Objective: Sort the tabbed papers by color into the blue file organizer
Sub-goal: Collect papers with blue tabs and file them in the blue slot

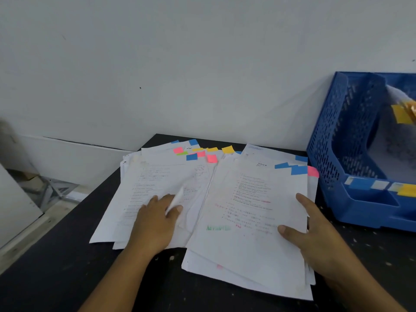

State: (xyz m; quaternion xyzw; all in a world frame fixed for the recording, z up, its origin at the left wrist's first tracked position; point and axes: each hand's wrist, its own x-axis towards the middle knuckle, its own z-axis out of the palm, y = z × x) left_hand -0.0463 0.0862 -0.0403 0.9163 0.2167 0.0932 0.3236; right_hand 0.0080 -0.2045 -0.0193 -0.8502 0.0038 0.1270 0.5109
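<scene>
Two loose heaps of tabbed papers (pixel 225 199) were found spread on the tabletop (pixel 56 278) beside the blue file organizer (pixel 333 154), the left hand (pixel 157 224) pinching a curled sheet, the right hand (pixel 315 239) gripping the right heap's edge; single-colour lifting was judged advisable.

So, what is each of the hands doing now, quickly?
Left hand: pinches a curled white sheet of the left paper pile.
Right hand: grips the right edge of the white paper stack, thumb on top.
</scene>
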